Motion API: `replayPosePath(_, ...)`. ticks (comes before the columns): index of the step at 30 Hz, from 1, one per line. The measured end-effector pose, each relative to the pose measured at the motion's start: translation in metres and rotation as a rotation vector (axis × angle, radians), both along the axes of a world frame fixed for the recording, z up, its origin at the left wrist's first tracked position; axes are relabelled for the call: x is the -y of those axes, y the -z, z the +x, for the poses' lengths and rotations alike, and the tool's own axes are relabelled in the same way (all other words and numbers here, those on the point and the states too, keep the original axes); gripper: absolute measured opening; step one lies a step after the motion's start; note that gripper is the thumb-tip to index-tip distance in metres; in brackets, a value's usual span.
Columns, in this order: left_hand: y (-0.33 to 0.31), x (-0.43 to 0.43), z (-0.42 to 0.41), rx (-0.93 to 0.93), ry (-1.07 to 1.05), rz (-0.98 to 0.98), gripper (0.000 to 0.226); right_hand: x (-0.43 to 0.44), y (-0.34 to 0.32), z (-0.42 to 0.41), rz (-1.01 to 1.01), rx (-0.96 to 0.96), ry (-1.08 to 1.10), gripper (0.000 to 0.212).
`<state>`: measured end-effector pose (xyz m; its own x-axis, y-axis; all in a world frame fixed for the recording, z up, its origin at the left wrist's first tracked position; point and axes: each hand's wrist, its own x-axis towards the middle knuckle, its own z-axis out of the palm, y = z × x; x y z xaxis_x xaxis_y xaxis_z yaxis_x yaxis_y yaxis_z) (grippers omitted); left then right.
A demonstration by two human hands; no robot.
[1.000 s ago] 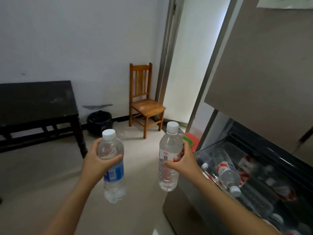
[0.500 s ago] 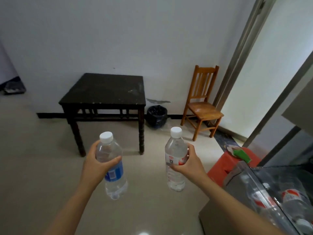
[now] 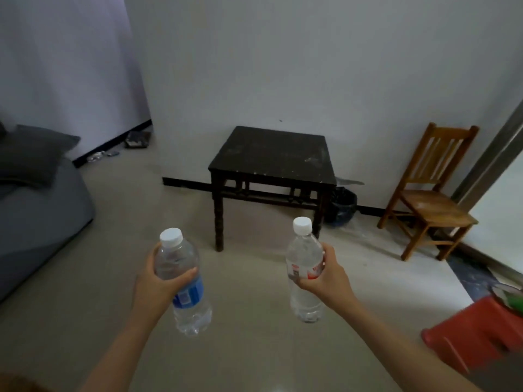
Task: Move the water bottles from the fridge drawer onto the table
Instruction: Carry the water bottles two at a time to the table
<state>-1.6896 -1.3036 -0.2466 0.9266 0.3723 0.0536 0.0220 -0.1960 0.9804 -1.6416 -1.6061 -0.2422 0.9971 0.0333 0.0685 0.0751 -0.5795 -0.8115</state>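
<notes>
Two water bottles are in view: one blue-label bottle [image 3: 189,292] and one red-label bottle [image 3: 305,304]. Each carries a single white cap, which makes two caps in all. Two hands show, the left hand [image 3: 154,287] and the right hand [image 3: 325,278], with one bottle gripped in each. Against the wall stands one dark square surface [image 3: 271,154]. Beside it are one black bin [image 3: 343,205] and one wooden chair [image 3: 433,199]. There is also one red stool [image 3: 475,340], and one grey cushion [image 3: 31,154] lies on one grey bed [image 3: 42,216].
</notes>
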Motion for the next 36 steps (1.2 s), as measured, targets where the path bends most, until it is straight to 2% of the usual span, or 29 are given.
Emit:
replayPosePath(2,-0.003,-0.040,-0.003,-0.005,-0.031,0.014,0.086,-0.042,-0.001,0.003,0.024,0.007,-0.027,0.073)
replayPosePath(5,-0.007,-0.095,-0.007,0.019,-0.076,0.017,0.081,-0.103,-0.006,0.007,0.076,0.008,-0.073,0.070)
replayPosePath(8,-0.009,-0.140,-0.011,0.026,-0.133,-0.007,0.086,-0.151,-0.008,0.009,0.095,0.010,-0.125,0.071)
replayPosePath(14,-0.003,-0.190,-0.009,0.033,-0.203,-0.032,0.092,-0.210,-0.006,0.027,0.072,0.016,-0.190,0.072)
replayPosePath(21,-0.001,-0.256,0.038,0.050,-0.256,-0.059,0.099,-0.300,-0.001,0.097,0.063,-0.011,-0.269,0.074)
replayPosePath(25,-0.004,-0.301,0.083,0.085,-0.289,-0.014,0.088,-0.358,0.006,0.152,0.096,0.014,-0.310,0.073)
replayPosePath(28,-0.013,-0.343,0.118,0.082,-0.320,0.015,0.069,-0.405,0.005,0.196,0.097,0.020,-0.352,0.073)
replayPosePath(32,-0.018,-0.397,0.150,0.080,-0.380,0.062,0.070,-0.457,-0.003,0.238,0.115,0.026,-0.375,0.074)
replayPosePath(36,-0.020,-0.443,0.185,0.079,-0.438,0.079,0.062,-0.499,-0.008,0.273,0.127,0.027,-0.390,0.074)
